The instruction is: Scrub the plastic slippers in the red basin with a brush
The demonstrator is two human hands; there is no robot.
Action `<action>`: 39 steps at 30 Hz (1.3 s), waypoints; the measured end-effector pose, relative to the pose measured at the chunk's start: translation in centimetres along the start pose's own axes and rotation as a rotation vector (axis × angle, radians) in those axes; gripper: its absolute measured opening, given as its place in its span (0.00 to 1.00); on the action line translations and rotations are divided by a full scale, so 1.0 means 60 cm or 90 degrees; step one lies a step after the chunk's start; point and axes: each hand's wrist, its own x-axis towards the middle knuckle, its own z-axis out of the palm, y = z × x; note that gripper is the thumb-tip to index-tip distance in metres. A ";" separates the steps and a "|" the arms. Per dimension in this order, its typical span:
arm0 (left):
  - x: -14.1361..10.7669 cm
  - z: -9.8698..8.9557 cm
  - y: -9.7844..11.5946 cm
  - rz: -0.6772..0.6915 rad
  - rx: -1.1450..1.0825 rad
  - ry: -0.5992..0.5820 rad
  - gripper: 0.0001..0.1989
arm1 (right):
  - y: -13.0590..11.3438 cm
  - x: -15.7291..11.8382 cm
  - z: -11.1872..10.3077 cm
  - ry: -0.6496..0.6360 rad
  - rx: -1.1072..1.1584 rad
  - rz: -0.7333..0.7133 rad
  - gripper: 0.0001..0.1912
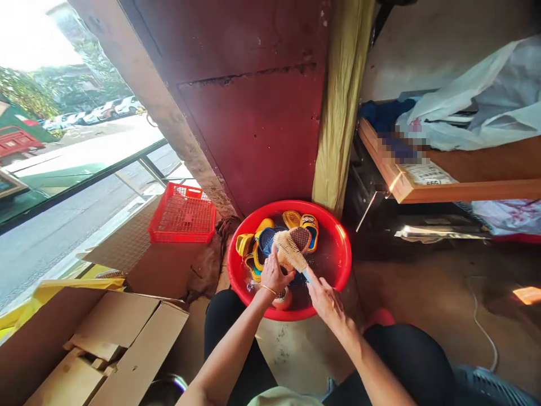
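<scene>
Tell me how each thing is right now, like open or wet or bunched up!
Round red plastic tub: upright, water and shoes inside.
Pale shoe with brown textured sole: sole up, in the left hand.
Blue-handled brush with pale bristles: gripped by the right hand.
Brown cardboard box: open.
Red plastic mesh basket: upright, open-topped.
Yellow-green cloth curtain: hanging, bunched.

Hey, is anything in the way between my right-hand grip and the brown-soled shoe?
Only the brush that the right-hand grip holds: its head lies over part of the shoe. The left-hand grip is at the side, not between them. Nothing else visible blocks the way.
</scene>
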 end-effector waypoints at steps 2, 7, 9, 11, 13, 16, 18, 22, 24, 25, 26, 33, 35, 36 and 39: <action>0.001 0.014 0.002 0.001 -0.019 0.010 0.57 | -0.001 0.018 -0.012 0.008 -0.026 0.042 0.29; -0.004 0.041 -0.002 0.019 -0.020 0.025 0.57 | 0.009 0.089 -0.044 0.035 -0.030 0.133 0.26; -0.010 0.052 -0.010 0.038 -0.010 0.035 0.57 | 0.008 0.095 -0.042 0.059 -0.013 0.155 0.26; -0.015 0.065 -0.020 0.052 -0.007 0.060 0.56 | 0.002 0.076 -0.030 0.064 -0.003 0.134 0.27; -0.018 0.078 -0.029 0.067 -0.017 0.089 0.54 | -0.005 0.042 -0.017 0.035 -0.018 0.095 0.28; -0.022 0.093 -0.040 0.089 -0.046 0.109 0.52 | -0.011 -0.003 -0.010 -0.022 -0.068 0.065 0.30; -0.026 0.098 -0.044 0.092 -0.065 0.114 0.51 | -0.010 -0.007 -0.018 -0.034 -0.098 0.082 0.30; -0.031 0.103 -0.045 0.111 -0.069 0.106 0.50 | 0.009 0.047 -0.043 -0.018 -0.095 0.162 0.29; -0.031 0.105 -0.042 0.103 -0.053 0.103 0.50 | 0.022 0.079 -0.046 -0.021 -0.069 0.177 0.28; -0.031 0.106 -0.040 0.094 -0.046 0.101 0.50 | 0.029 0.092 -0.046 -0.027 -0.059 0.182 0.27; -0.030 0.107 -0.038 0.088 -0.041 0.096 0.49 | 0.036 0.101 -0.044 -0.034 -0.055 0.193 0.27; -0.033 0.100 -0.034 0.080 -0.147 0.088 0.47 | 0.061 0.092 -0.029 -0.060 -0.079 0.281 0.27; -0.034 0.092 -0.036 0.060 -0.243 0.107 0.46 | 0.052 0.081 -0.019 -0.083 -0.086 0.275 0.26; -0.033 0.088 -0.038 0.041 -0.297 0.119 0.45 | 0.046 0.077 -0.012 -0.096 -0.089 0.270 0.25; -0.030 0.076 -0.044 -0.022 -0.455 0.143 0.41 | 0.029 0.074 0.007 -0.132 -0.092 0.260 0.23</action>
